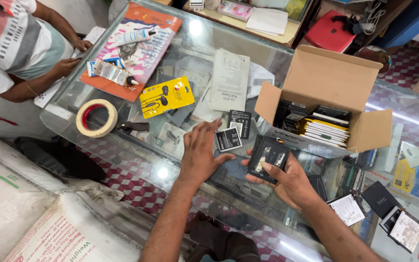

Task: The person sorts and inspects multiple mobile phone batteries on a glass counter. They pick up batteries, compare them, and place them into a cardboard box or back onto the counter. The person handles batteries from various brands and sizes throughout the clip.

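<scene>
Over the glass counter (122,145) now, and the person's right hand (287,179) is cupped under a black packet of phone batteries (268,157), thumb pressed across its front edge and fingers curled beneath, so it is held up just above the glass, close in front of the open cardboard box (333,92). The left hand (201,155) lies flat with its fingers together and stretched forward, fingertips reaching a single black battery with a white label (228,139) on the glass; whether they touch it or just sit beside it, I cannot tell, and nothing is clasped in that hand. A second dark battery (240,120) lies just beyond the first, nearer the box's left flap. Inside the box, stacked packets in black, white and yellow (323,130) are packed on edge. Left of the batteries sits a yellow card pack of earphones (167,96), with a folded white leaflet (229,80) between it and the box. Further left there is a roll of cream masking tape (96,118) near the counter's curved edge, and an orange-backed printed sheet (132,53) carrying a white tube (136,37). At the far left corner another person's hands (71,56) rest on the counter's edge, well apart from all this.
</scene>
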